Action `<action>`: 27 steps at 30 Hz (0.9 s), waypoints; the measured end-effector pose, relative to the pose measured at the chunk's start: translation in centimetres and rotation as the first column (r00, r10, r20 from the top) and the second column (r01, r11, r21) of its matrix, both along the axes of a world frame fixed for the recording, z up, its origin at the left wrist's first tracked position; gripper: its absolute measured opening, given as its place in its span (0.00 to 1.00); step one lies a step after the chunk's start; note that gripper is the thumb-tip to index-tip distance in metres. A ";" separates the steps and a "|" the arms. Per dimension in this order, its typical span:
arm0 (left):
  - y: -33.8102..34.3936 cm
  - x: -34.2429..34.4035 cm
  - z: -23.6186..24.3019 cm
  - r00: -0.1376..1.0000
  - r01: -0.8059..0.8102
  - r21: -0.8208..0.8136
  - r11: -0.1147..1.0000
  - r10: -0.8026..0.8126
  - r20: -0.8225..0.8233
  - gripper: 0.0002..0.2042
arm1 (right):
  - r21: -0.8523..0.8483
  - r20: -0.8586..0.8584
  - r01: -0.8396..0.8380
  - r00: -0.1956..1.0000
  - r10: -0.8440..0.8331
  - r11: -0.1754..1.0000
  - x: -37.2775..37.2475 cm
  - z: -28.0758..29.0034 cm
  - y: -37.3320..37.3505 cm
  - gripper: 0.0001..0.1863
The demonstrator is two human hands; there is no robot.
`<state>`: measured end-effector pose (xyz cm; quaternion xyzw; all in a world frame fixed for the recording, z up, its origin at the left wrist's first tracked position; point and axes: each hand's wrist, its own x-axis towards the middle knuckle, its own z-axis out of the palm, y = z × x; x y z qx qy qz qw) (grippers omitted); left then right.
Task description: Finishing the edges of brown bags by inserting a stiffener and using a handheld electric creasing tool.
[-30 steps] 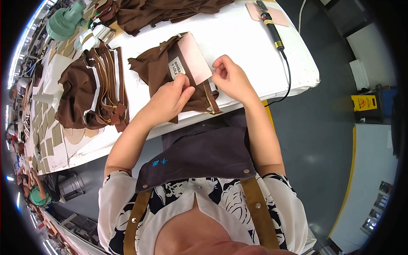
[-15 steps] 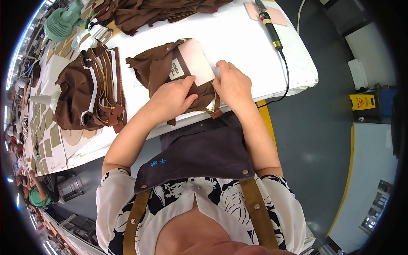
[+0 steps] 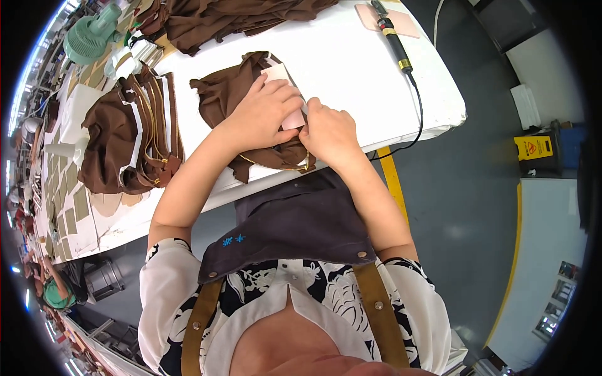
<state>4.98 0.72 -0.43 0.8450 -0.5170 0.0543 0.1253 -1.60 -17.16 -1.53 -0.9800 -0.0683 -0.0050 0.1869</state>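
Note:
A brown fabric pouch piece (image 3: 216, 94) with a gold zipper (image 3: 269, 166) along its near edge lies on the white table. On it rests a pale pink card (image 3: 276, 74), partly hidden under my left hand (image 3: 266, 113). That hand lies flat across card and fabric, its fingers stretched out. My right hand (image 3: 330, 131) is at the right edge of the pouch, with fingers curled and closed around the edge of the fabric beside the card. What exactly lies between its fingertips is mostly hidden.
To the left is a stack of brown zippered pouches (image 3: 113, 141). Brown fabric (image 3: 244, 22) is heaped at the far edge. A corded black pen-like tool (image 3: 395, 47) rests at the far right by a pink slab (image 3: 411, 28). A green fan (image 3: 91, 37) stands far left.
My left hand has moved up and spread over the card, covering the white label. My right hand has shifted left along with the fabric edge, and more of the card is hidden.

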 end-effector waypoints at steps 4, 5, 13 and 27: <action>0.4 -0.6 -0.2 0.996 -0.090 0.010 0.996 0.091 -0.026 0.21 | 0.069 -0.011 0.032 0.999 -0.031 0.997 0.4 -0.4 -0.1 0.13; 0.6 -0.7 -0.3 0.992 -0.115 -0.029 0.993 0.113 -0.053 0.20 | 0.067 -0.012 0.030 1.000 -0.029 0.997 0.4 -0.3 -0.2 0.13; 0.6 -1.6 -1.3 0.988 -0.149 -0.084 0.985 0.145 -0.056 0.20 | -0.005 0.298 0.100 0.950 -0.094 0.995 1.8 -0.9 -0.8 0.15; 1.0 -2.2 -2.0 0.967 -0.248 -0.227 0.942 0.255 0.003 0.28 | 0.338 0.039 0.054 0.997 -0.072 0.940 8.1 -2.9 -0.8 0.10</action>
